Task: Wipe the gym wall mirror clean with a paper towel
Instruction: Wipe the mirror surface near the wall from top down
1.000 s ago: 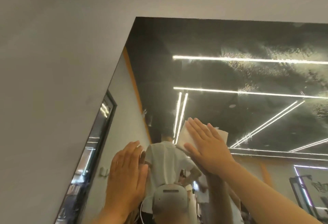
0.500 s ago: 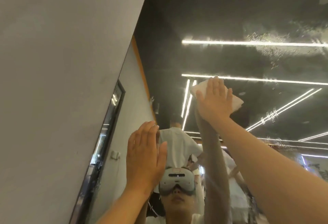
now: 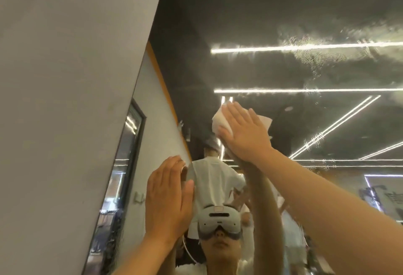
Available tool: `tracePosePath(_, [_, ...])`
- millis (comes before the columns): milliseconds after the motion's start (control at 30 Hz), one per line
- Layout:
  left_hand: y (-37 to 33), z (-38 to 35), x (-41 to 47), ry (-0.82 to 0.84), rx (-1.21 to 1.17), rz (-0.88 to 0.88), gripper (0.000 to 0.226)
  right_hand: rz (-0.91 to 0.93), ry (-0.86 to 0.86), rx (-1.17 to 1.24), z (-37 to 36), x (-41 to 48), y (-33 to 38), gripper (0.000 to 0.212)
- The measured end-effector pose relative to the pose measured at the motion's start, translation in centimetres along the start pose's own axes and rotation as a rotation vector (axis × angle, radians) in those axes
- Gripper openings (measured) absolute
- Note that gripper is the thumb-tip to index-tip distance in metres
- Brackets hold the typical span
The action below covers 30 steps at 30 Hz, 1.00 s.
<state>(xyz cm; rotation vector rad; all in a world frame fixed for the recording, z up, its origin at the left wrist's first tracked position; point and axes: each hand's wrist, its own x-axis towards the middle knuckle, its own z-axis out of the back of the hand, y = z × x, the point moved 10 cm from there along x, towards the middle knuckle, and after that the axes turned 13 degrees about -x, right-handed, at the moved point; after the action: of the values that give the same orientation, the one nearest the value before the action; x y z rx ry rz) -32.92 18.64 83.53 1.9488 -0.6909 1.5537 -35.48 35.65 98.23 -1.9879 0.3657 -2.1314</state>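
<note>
The wall mirror (image 3: 272, 24) fills the right and middle of the view, its top left corner high up. A white folded paper towel (image 3: 219, 121) lies flat on the glass under my right hand (image 3: 242, 135), whose straight fingers press it against the mirror. My left hand (image 3: 168, 198) rests flat on the glass lower down and to the left, fingers straight, holding nothing. Wet smears and droplets (image 3: 316, 56) cover the upper right of the mirror.
A plain grey wall (image 3: 65, 100) borders the mirror on the left and above. The glass reflects ceiling light strips, a person in a white shirt and my own headset.
My right hand slid the towel up the glass, then a little down and left. My left hand stays flat on the mirror. The view tilted, showing more of my reflection.
</note>
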Motion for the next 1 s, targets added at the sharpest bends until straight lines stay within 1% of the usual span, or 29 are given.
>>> tracePosePath(100, [0.4, 0.3, 1.4, 0.007, -0.055, 0.025, 0.043, -0.119, -0.022, 0.021, 0.4, 0.8, -4.0, 0.088])
tracePosePath(167, [1.2, 0.9, 4.4, -0.003, -0.011, 0.027, 0.047, -0.205, -0.014, 0.049, 0.7, 2.4, -6.1, 0.084])
tracePosePath(233, [2.4, 1.6, 8.5, -0.038, 0.039, 0.058, 0.051, -0.279, 0.019, 0.057, 0.6, 4.6, -8.0, 0.075])
tracePosePath(333, [4.2, 2.2, 14.1, -0.051, 0.076, 0.094, 0.057, -0.369, 0.037, 0.063, 0.7, 8.7, -10.7, 0.070])
tracePosePath(433, [6.3, 3.6, 18.3, -0.116, 0.121, 0.105, 0.053, -0.440, 0.011, 0.056, 1.1, 13.7, -13.3, 0.064])
tracePosePath(533, [10.3, 5.0, 20.8, -0.191, 0.209, 0.263, 0.046, -0.478, 0.012, 0.050, 1.6, 18.9, -14.6, 0.065])
tracePosePath(600, [12.4, 5.0, 21.2, -0.186, 0.233, 0.363, 0.047, -0.488, 0.021, 0.048, 1.6, 22.2, -14.4, 0.065])
tracePosePath(700, [12.8, 4.7, 21.3, -0.165, 0.207, 0.364, 0.058, -0.401, -0.009, 0.035, 1.9, 26.4, -11.7, 0.064])
tracePosePath(800, [13.1, 4.9, 21.2, -0.165, 0.195, 0.364, 0.064, -0.227, -0.032, 0.008, 2.2, 27.4, -6.8, 0.061])
tracePosePath(867, [13.0, 5.0, 21.1, -0.168, 0.184, 0.361, 0.063, -0.109, -0.025, 0.000, 2.0, 25.6, -4.2, 0.062])
tracePosePath(933, [12.9, 5.1, 21.0, -0.178, 0.155, 0.354, 0.061, 0.054, -0.023, 0.012, 2.0, 21.9, -2.6, 0.067])
tracePosePath(967, [12.8, 5.1, 21.0, -0.174, 0.136, 0.350, 0.061, 0.115, -0.022, 0.016, 2.1, 20.0, -2.8, 0.071])
tracePosePath(1000, [12.8, 5.1, 21.1, -0.170, 0.115, 0.347, 0.061, 0.134, -0.026, 0.012, 2.1, 18.6, -4.0, 0.075])
